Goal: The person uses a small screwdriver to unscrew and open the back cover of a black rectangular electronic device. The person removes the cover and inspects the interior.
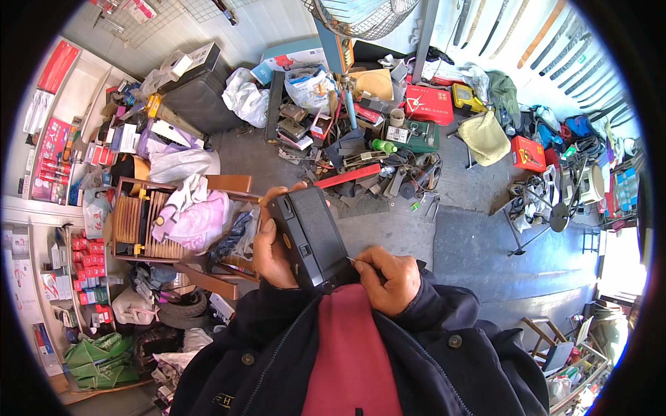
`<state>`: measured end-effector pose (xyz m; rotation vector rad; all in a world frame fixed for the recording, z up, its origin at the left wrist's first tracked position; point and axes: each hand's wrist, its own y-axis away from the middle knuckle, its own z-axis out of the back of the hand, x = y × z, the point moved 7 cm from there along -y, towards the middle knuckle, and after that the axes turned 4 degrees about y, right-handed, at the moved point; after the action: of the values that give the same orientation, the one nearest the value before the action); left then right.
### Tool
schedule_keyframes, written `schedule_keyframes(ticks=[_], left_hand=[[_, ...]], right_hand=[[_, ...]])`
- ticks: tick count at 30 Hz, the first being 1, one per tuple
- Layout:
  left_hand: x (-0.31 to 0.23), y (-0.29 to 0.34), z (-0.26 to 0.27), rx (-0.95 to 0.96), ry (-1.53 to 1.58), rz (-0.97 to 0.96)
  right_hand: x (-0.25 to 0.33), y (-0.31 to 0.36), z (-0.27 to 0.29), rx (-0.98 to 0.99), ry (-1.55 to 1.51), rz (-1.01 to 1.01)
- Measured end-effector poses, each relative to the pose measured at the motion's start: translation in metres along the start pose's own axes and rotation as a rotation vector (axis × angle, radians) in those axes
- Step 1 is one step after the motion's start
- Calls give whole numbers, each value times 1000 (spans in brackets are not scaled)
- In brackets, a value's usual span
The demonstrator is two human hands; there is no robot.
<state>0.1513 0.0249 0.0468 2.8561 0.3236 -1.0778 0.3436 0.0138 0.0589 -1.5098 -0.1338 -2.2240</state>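
Note:
My left hand is wrapped round a black oblong case with a textured face, a small gold oval mark and recesses along its side. The case is tilted in front of my chest, its near end low by my jacket. At its near right corner, my right hand pinches a thin, short metallic piece whose tip points at the case. Most of that piece is hidden by my fingers, so I cannot tell its kind or whether it touches the case.
A wooden chair with a pink-and-white cloth stands at my left. Ahead on the floor lies a pile of tools and parts around a red bar and a dark green case. A yellowish stool stands farther right. Stocked shelves line the left.

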Motion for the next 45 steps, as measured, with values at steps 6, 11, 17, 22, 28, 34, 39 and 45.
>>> schedule_keyframes(ticks=[6, 11, 17, 22, 28, 34, 39, 45], left_hand=[[2, -5, 3, 20, -46, -24], [8, -6, 8, -19, -32, -6], [11, -8, 10, -41, -38, 43], [16, -8, 14, -16, -35, 77], [19, -11, 28, -54, -88, 50], [21, -12, 40, -212, -146, 25], [25, -12, 27, -175, -79, 78], [26, -16, 20, -150, -70, 126]], right_hand=[[0, -2, 2, -39, -10, -3], [-1, -2, 5, -70, -13, -20], [-2, -9, 8, 18, 36, 34], [-8, -13, 7, 110, 24, 86], [-13, -9, 1, 5, 94, 92], [-13, -8, 4, -86, 52, 80], [-11, -9, 9, -130, 40, 92], [-10, -10, 12, -124, 25, 102]])
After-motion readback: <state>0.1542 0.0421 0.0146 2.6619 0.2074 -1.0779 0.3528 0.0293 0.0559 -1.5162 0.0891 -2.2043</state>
